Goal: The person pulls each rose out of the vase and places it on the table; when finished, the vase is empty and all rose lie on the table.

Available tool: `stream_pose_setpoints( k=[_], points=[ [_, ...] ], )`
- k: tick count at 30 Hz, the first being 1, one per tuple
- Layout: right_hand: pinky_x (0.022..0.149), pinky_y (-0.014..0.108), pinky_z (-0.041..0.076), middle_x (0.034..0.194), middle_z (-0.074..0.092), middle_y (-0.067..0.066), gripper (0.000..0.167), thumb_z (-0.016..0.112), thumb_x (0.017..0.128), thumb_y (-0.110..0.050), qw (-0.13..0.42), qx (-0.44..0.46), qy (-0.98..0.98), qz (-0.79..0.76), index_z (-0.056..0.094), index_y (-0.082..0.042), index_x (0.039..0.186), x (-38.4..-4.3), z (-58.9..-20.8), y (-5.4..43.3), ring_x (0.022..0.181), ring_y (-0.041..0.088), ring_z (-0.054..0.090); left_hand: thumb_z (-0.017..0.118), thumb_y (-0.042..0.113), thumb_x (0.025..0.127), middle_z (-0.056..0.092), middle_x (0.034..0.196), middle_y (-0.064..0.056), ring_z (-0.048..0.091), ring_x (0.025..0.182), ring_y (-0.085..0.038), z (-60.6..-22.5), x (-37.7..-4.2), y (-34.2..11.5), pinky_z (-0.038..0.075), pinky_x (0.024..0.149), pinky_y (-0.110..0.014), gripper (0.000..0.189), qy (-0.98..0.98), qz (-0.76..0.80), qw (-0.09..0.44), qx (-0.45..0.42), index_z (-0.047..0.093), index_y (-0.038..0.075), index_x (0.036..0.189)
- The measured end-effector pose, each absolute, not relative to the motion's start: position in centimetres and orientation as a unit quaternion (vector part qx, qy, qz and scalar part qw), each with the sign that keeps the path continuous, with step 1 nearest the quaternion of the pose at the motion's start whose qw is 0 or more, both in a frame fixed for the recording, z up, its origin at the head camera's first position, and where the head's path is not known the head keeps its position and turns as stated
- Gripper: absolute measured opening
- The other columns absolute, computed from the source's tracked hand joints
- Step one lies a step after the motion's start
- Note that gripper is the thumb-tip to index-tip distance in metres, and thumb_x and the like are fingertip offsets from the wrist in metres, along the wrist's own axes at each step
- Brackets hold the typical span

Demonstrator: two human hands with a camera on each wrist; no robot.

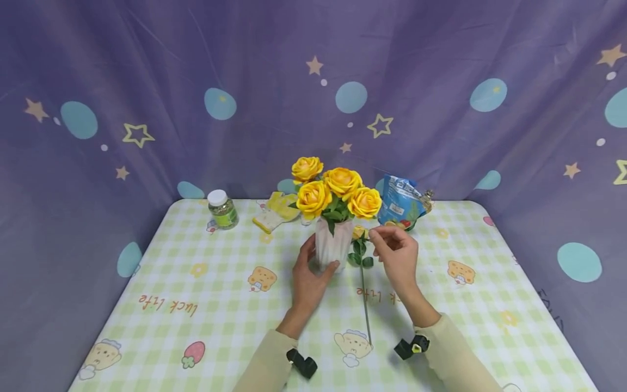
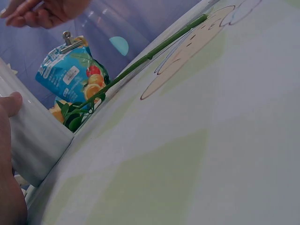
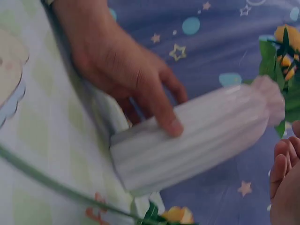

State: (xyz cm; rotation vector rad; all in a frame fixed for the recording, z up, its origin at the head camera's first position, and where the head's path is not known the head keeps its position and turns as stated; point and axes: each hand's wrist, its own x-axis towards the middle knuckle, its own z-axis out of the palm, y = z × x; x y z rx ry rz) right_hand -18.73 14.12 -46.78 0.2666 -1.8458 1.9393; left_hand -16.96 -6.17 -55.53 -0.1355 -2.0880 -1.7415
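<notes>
My left hand (image 1: 309, 280) holds the lower part of a white ribbed vase (image 1: 333, 245), thumb on its near side and fingers on the left. Several yellow roses (image 1: 343, 182) with green leaves stand in the vase. To its right another yellow rose (image 1: 360, 233) lies on the table, its long stem pointing toward me. Just right of that bloom my right hand (image 1: 400, 257) hovers with loosely bent fingers; nothing shows between them. In the left wrist view the lying stem (image 2: 150, 55) runs apart from both hands. The vase (image 3: 201, 133) fills the middle of the right wrist view.
A jar with a white lid (image 1: 222, 209) stands at the back left. Yellow and white gloves (image 1: 276, 211) lie behind the vase to the left. A blue bag (image 1: 399, 204) with a metal clip (image 2: 70, 43) stands at the back right. A checked cloth (image 1: 206, 321) covers the table.
</notes>
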Motion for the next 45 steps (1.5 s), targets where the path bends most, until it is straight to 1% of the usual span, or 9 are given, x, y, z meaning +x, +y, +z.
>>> stream_pose_setpoints(
  k=[7,14,21,24,28,36,39,41,45],
  points=[
    [0.047,0.018,0.049,0.082,0.075,-0.004,0.009,0.076,0.099,0.007,0.242,0.131,-0.637,0.720,0.074,0.015,0.103,-17.7,-45.5,12.8,0.052,0.012,0.060,0.093,0.019,0.093,0.065,0.155,-0.007,0.067,0.134,-0.033,-55.7,-17.1,-6.2,0.052,0.113,-0.060,0.078,-0.751,-0.620,0.220,-0.057,0.055,0.018,0.161],
    [0.047,0.020,0.049,0.085,0.076,-0.006,0.009,0.074,0.096,0.014,0.245,0.167,-0.616,0.730,0.073,0.018,0.104,-17.6,-44.9,11.7,0.054,0.008,0.059,0.093,0.020,0.093,0.064,0.155,-0.006,0.066,0.134,-0.032,-55.3,-17.0,-6.2,0.052,0.113,-0.059,0.078,-0.751,-0.623,0.212,-0.051,0.055,0.018,0.162],
    [0.049,0.019,0.051,0.087,0.077,-0.007,0.011,0.075,0.093,0.015,0.262,0.162,-0.606,0.734,0.071,0.019,0.103,-18.0,-44.1,10.3,0.052,0.007,0.058,0.094,0.021,0.093,0.065,0.154,-0.005,0.066,0.134,-0.032,-55.2,-17.0,-6.2,0.051,0.113,-0.061,0.078,-0.746,-0.630,0.211,-0.050,0.056,0.020,0.161],
    [0.048,0.019,0.049,0.077,0.074,-0.006,0.009,0.076,0.094,0.014,0.270,0.153,-0.597,0.740,0.068,0.017,0.096,-18.3,-43.9,9.8,0.050,0.006,0.055,0.093,0.020,0.093,0.065,0.154,-0.005,0.066,0.133,-0.033,-55.3,-17.1,-6.2,0.051,0.113,-0.062,0.077,-0.745,-0.631,0.211,-0.050,0.056,0.020,0.161],
    [0.044,0.019,0.046,0.063,0.064,-0.004,0.013,0.078,0.095,0.009,0.276,0.135,-0.592,0.745,0.068,0.015,0.090,-18.6,-43.8,9.3,0.046,0.006,0.051,0.093,0.021,0.094,0.066,0.153,-0.006,0.066,0.134,-0.032,-55.4,-17.0,-6.2,0.051,0.113,-0.062,0.077,-0.748,-0.628,0.208,-0.048,0.056,0.019,0.161],
    [0.044,0.020,0.045,0.073,0.068,-0.004,0.014,0.079,0.096,0.007,0.278,0.116,-0.584,0.754,0.069,0.016,0.100,-19.0,-43.7,8.9,0.047,0.007,0.050,0.092,0.021,0.094,0.065,0.154,-0.006,0.066,0.133,-0.032,-55.4,-17.2,-6.1,0.052,0.112,-0.061,0.077,-0.755,-0.618,0.211,-0.047,0.055,0.016,0.161],
    [0.043,0.020,0.044,0.069,0.066,-0.005,0.010,0.079,0.095,0.007,0.279,0.108,-0.590,0.749,0.071,0.013,0.097,-19.2,-43.7,8.9,0.046,0.006,0.049,0.092,0.020,0.094,0.066,0.153,-0.007,0.067,0.133,-0.033,-55.4,-17.1,-6.0,0.052,0.112,-0.062,0.076,-0.755,-0.620,0.209,-0.047,0.056,0.017,0.161],
    [0.043,0.020,0.044,0.069,0.066,-0.004,0.005,0.079,0.094,0.007,0.276,0.105,-0.594,0.748,0.075,0.005,0.097,-19.3,-43.6,8.9,0.047,0.006,0.048,0.093,0.020,0.094,0.066,0.153,-0.006,0.066,0.133,-0.033,-55.3,-17.1,-6.0,0.051,0.113,-0.062,0.077,-0.753,-0.623,0.207,-0.046,0.056,0.017,0.161],
    [0.044,0.020,0.045,0.074,0.071,-0.004,0.025,0.079,0.094,0.007,0.259,0.107,-0.595,0.753,0.081,-0.016,0.102,-19.3,-43.5,8.8,0.048,0.006,0.049,0.094,0.021,0.093,0.066,0.153,-0.005,0.066,0.134,-0.033,-55.2,-16.8,-6.0,0.050,0.114,-0.062,0.078,-0.748,-0.631,0.203,-0.041,0.056,0.019,0.161]
  ],
)
